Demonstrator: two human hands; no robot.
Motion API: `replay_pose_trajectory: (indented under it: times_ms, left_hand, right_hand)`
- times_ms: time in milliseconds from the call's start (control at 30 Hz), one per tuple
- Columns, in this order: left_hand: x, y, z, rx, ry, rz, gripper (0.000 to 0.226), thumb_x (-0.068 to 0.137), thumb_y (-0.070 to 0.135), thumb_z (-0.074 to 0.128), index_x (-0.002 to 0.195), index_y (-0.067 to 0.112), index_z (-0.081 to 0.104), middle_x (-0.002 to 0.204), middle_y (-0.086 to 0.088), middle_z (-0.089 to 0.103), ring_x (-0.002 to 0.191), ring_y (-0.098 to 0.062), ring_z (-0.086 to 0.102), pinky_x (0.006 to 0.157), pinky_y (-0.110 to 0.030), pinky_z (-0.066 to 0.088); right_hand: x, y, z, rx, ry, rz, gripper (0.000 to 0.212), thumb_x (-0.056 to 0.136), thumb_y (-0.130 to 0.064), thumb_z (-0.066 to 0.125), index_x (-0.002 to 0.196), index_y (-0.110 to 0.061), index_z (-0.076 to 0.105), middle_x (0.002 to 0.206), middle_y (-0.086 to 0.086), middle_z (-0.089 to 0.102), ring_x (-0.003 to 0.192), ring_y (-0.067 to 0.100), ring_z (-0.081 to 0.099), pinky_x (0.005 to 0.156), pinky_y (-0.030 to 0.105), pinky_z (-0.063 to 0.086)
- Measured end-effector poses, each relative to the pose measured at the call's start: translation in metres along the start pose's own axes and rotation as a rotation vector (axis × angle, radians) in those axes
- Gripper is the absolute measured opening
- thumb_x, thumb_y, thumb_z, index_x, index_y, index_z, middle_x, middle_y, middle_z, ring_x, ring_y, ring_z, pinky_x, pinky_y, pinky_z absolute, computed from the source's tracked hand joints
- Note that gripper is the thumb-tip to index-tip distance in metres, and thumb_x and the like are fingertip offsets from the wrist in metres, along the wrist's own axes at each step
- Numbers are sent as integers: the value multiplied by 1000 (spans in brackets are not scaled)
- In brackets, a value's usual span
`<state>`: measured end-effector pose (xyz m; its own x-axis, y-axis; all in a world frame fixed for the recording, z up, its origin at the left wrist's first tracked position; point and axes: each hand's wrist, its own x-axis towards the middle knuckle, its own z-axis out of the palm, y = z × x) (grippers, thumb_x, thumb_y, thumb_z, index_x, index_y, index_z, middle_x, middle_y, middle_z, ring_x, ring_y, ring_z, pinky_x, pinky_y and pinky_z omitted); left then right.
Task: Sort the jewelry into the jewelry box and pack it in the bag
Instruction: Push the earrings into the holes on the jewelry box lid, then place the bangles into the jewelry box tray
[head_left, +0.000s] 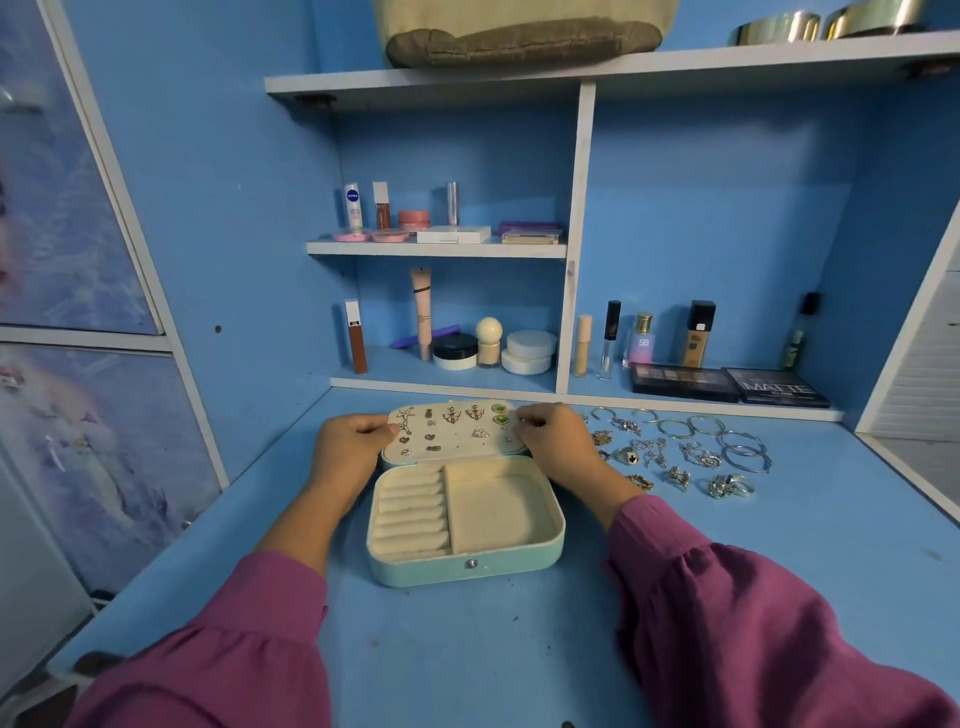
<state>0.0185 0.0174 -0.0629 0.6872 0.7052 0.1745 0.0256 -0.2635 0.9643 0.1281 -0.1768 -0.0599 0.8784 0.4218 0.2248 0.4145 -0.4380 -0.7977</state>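
A pale turquoise jewelry box (540, 558) lies open on the blue desk, its cream tray with ring rolls and one large compartment bare. Its lid (457, 452) leans back, studded with several earrings. My left hand (345, 441) grips the lid's left edge. My right hand (553, 434) rests at the lid's right edge, fingertips pinched by an earring there; whether it holds one I cannot tell. Loose rings, chains and bangles (691, 452) lie spread on the desk to the right of the box. A beige bag (524, 31) sits on the top shelf.
Shelves behind hold cosmetics (452, 338), bottles (644, 340) and eyeshadow palettes (727, 384) at the desk's back edge. Metal tins (826, 23) stand on the top shelf at right. A cabinet panel borders the desk on the left.
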Motion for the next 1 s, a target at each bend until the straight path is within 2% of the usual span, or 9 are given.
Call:
replay_pose_trajectory:
  times_ms: [100, 167, 200, 267, 333, 533, 633, 767, 1000]
  left_hand:
    - [1, 0, 0, 11, 22, -7, 18, 85, 4, 67, 102, 1, 71, 100, -10, 71, 87, -19, 65, 81, -28, 49]
    - [0, 4, 0, 35, 55, 15, 15, 87, 7, 65, 101, 3, 71, 101, -7, 70, 89, -16, 63, 81, -26, 46]
    - [-1, 7, 1, 39, 79, 32, 15, 89, 8, 63, 101, 4, 71, 102, -6, 69, 88, -14, 61, 80, -24, 44]
    - [-5, 17, 2, 32, 123, 66, 15, 91, 9, 60, 101, 7, 70, 102, -3, 68, 87, -13, 59, 79, -23, 42]
    - [-9, 29, 7, 9, 133, 93, 16, 92, 9, 58, 103, 9, 70, 103, -2, 67, 87, -13, 58, 76, -23, 43]
    - [-31, 74, 53, 10, -63, 170, 16, 90, 5, 59, 99, 16, 68, 88, 2, 64, 71, -5, 56, 49, -7, 41]
    - [-44, 93, 90, 4, -203, 195, 16, 88, 5, 60, 93, 18, 68, 85, 5, 64, 71, -7, 55, 54, -11, 42]
    - [-58, 105, 146, 32, -349, 204, 15, 87, 5, 60, 89, 17, 68, 90, 8, 65, 83, -8, 58, 63, -12, 42]
    - [-75, 101, 231, 208, -504, 160, 19, 86, 5, 58, 77, 16, 70, 85, -1, 69, 82, -22, 64, 81, -36, 55]
  right_hand:
    - [-4, -5, -4, 8, 12, 6, 23, 89, -1, 52, 100, 17, 61, 100, 34, 61, 71, 32, 51, 51, 20, 38]
    - [-5, -7, -7, 31, 35, 20, 24, 89, 0, 52, 104, 16, 60, 108, 33, 60, 94, 43, 57, 72, 33, 44]
    - [-5, -8, -9, 39, 43, 29, 25, 90, -1, 51, 107, 14, 61, 110, 30, 62, 95, 40, 58, 74, 36, 45]
    - [-4, -9, -15, 85, 56, 54, 27, 92, -5, 50, 115, 2, 63, 103, 17, 66, 70, 22, 60, 58, 28, 47]
    - [0, -9, -24, 154, 85, 67, 28, 93, -9, 51, 118, -7, 63, 92, 4, 60, 58, 10, 49, 53, 18, 42]
    - [-6, 4, -80, 147, 175, 43, 20, 95, -11, 53, 110, -11, 67, 93, 3, 64, 44, 0, 43, 37, 10, 34]
    - [-12, 23, -115, 135, 240, 78, 16, 95, -14, 53, 103, -13, 67, 77, -3, 59, 31, -2, 39, 35, 10, 30]
    - [-19, 59, -150, 143, 381, 150, 12, 93, -18, 58, 93, -13, 69, 71, -6, 57, 59, 8, 48, 51, 21, 37]
    - [-19, 114, -178, 147, 502, 306, 14, 92, -18, 58, 95, -11, 69, 91, 4, 64, 83, 17, 55, 72, 26, 40]
